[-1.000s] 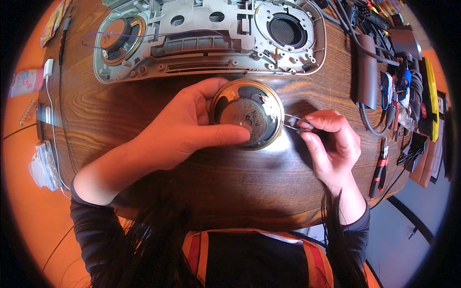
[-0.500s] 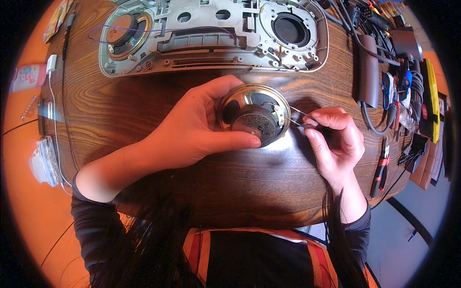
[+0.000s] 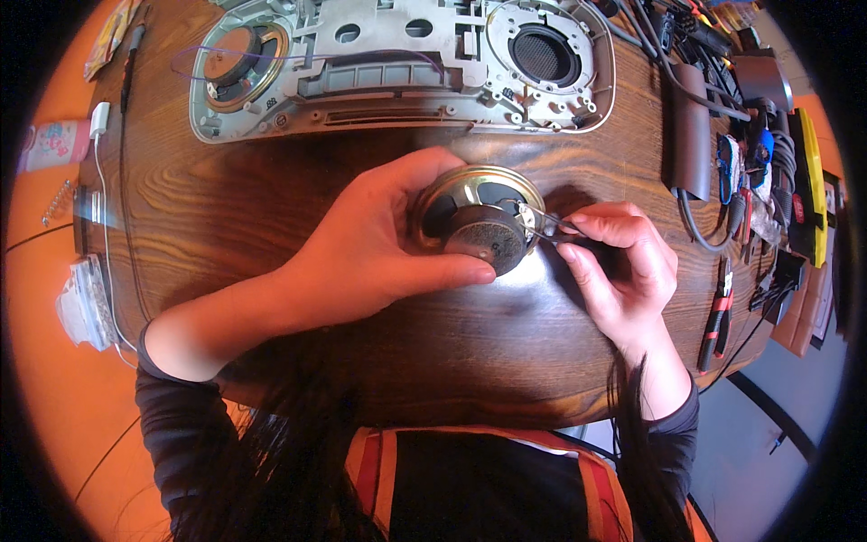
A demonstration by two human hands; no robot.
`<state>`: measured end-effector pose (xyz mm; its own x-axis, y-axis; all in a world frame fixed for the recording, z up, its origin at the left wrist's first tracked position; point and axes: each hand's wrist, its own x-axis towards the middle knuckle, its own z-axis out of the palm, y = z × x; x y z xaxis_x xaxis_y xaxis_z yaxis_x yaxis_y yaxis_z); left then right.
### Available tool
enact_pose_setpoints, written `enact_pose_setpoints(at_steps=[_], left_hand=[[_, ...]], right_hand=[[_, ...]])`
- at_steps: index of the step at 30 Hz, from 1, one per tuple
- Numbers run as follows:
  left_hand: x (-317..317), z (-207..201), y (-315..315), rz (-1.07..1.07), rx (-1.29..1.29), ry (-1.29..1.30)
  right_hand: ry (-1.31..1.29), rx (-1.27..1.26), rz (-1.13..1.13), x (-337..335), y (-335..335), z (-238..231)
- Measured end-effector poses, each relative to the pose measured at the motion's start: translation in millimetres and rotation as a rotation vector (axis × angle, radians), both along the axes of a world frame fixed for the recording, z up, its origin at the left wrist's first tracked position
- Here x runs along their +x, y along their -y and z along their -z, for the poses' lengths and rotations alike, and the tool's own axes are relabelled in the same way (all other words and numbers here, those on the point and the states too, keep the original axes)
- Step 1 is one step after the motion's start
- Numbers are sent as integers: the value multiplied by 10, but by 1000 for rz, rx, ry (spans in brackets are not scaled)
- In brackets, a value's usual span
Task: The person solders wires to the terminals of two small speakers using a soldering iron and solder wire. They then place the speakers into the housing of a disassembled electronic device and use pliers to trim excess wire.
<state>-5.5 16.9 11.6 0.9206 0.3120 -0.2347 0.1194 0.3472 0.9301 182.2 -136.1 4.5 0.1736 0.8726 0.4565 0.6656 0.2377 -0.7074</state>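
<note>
A round loudspeaker (image 3: 489, 240) with a gold-coloured metal frame and dark magnet is tilted up over the table. My left hand (image 3: 375, 230) grips it from the left, the thumb lying along the magnet's lower edge. In my right hand (image 3: 630, 262), thumb and fingers pinch a pair of slim tweezers (image 3: 558, 231). Their tips reach the small terminal tab on the speaker's right side; whether they grasp anything there is too small to tell. Beyond my hands lies a grey plastic casing (image 3: 384, 23) with another speaker (image 3: 232, 56) in its left opening and a purple wire across it.
The dark wooden table (image 3: 406, 361) curves round in front of me. Red-handled pliers (image 3: 716, 316) lie at the right edge. Behind them are a grey cylinder (image 3: 692, 135) with a cable, tangled cords and a yellow tool (image 3: 812, 190). A white cable (image 3: 107, 235) runs down the left side.
My right hand has moved slightly left, bringing the tweezers' tips onto the speaker's terminal area. The speaker has shifted a little in my left hand's hold.
</note>
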Motion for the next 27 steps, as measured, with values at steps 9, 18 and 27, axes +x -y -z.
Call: enact_pose_setpoints(at_steps=[9,18,27], left_hand=[[14,-23,-17,14,-37,-21],[20,-20,-92,50,-88,-39],[32,-49,-122,43,-152,-114]], right_hand=[[-10,8,35,3,10,21],[-46,-4,77,19,24,52],[-41,2,64,12,14,14]])
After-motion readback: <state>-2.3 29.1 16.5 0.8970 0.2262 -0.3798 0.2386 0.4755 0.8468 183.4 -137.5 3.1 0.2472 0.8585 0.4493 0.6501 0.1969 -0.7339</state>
